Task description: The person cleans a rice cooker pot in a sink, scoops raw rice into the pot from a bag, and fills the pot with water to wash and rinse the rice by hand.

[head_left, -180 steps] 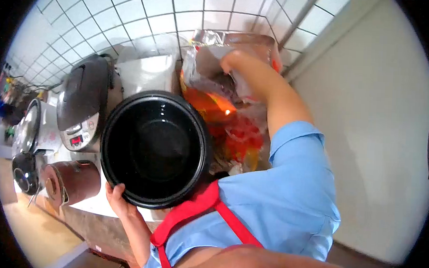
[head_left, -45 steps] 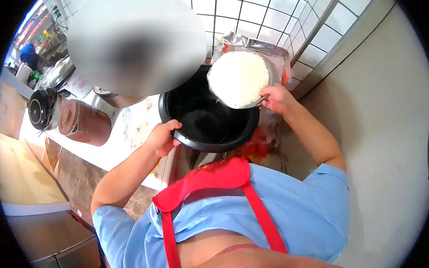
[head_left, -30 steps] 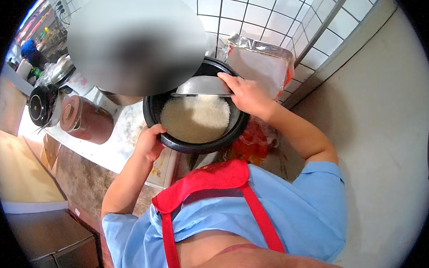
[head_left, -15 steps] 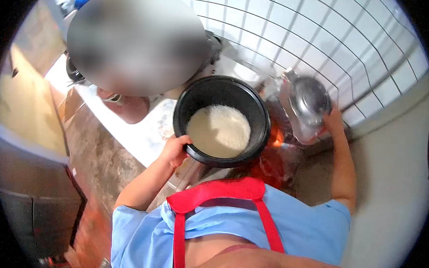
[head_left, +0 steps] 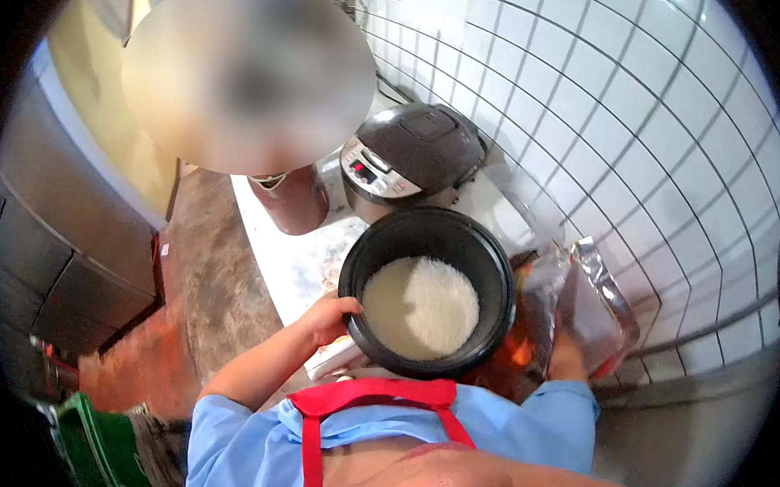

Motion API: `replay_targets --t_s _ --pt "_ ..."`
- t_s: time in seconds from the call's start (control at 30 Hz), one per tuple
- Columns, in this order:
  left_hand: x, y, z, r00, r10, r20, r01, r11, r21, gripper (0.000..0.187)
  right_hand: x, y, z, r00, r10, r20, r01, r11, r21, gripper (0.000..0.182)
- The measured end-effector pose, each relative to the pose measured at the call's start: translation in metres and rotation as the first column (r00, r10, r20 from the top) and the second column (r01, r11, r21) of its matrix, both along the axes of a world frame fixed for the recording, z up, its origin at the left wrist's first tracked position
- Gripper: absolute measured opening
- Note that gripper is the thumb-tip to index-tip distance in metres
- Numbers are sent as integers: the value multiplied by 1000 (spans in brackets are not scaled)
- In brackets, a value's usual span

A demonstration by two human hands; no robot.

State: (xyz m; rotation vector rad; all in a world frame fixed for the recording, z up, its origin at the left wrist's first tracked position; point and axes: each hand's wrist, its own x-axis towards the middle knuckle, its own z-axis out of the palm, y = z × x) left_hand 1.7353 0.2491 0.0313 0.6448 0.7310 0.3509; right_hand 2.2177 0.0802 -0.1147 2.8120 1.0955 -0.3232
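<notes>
A black rice cooker inner pot [head_left: 355,242] is tilted toward me, with white rice [head_left: 444,311] covering its bottom. My left hand [head_left: 330,317] grips the pot's near-left rim, thumb over the edge. To the right of the pot, my right hand [head_left: 568,351] reaches into a clear and silvery plastic bag [head_left: 593,283]. Its fingers are hidden by the bag, so I cannot see what they hold. Red and orange packaging [head_left: 512,349] shows between the pot and the bag.
Behind the pot stands a closed rice cooker [head_left: 424,149] with a lit red display. A brown jug-like container [head_left: 296,200] is left of it on the white table [head_left: 272,243]. A tiled wall [head_left: 603,140] borders the right side. A green bin-like object [head_left: 94,444] is lower left.
My right hand has come down and inward from beside a round metal bowl-like thing, which no longer shows, into the bag. My left hand still grips the pot; the view has shifted.
</notes>
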Motion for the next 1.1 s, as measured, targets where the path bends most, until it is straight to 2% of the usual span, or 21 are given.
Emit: replay_targets --t_s 0.1,0.33,0.43,0.57,0.67,0.77,0.83,0.9,0.93,1.03,1.1 --pt "-1 0 4 993 7 -115 -4 1000 27 42 -9 -29 -26 986 -54 -155 51 998 -25 17" --pt "-2 2 -2 999 -10 -48 10 1000 4 44 -25 -72 -43 925 -119 -360 125 992 -7 15" --pt "-3 4 1 994 -39 -100 41 999 18 44 -33 -75 -40 887 -137 -441 168 985 32 15" --pt "-5 6 -6 998 -57 -27 57 998 -7 42 -45 -68 -30 801 -141 -582 259 958 124 14" --pt "-5 6 1 997 -81 -18 81 997 4 42 -51 -81 2 603 -95 -792 454 857 243 14" --pt "-6 8 -5 994 -102 -38 103 994 33 37 -42 -112 28 269 64 -961 758 602 252 13" --pt "-6 12 -15 990 -131 -53 133 990 40 33 -10 -132 -11 150 121 -981 892 411 187 22" --pt "-6 16 -26 986 -157 -54 160 985 70 24 50 -161 -95 -24 267 -963 939 337 70 22" --pt "-8 18 -26 982 -180 -63 184 980 74 23 23 -168 -56 203 352 -914 828 437 352 19" --pt "-8 18 -25 983 -178 -48 179 983 37 19 -29 -164 -6 118 485 -867 981 77 176 10" --pt "-10 25 -31 966 -260 -6 260 965 31 16 -81 -158 51 361 362 -859 912 54 406 8"
